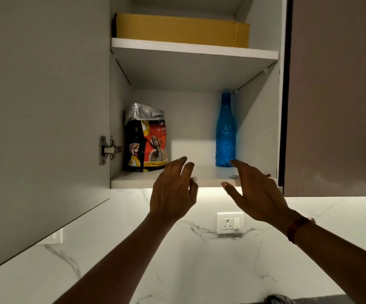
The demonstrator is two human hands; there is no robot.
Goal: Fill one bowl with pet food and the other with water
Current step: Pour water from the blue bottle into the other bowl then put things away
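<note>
A bag of pet food (145, 141), black and red with a dog picture and a folded silver top, stands at the left of the lower shelf (138, 179) in an open wall cabinet. A blue plastic water bottle (225, 132) stands upright at the right of the same shelf. My left hand (173, 189) is raised in front of the shelf edge, just right of the bag, fingers apart and holding nothing. My right hand (256, 194) is raised below and just right of the bottle, also open and empty. No bowls are in view.
The cabinet door (44, 128) hangs open at the left. A closed brown door (335, 95) is at the right. A yellow cardboard box (182, 29) lies on the upper shelf. A white wall socket (230, 222) sits on the marble backsplash below.
</note>
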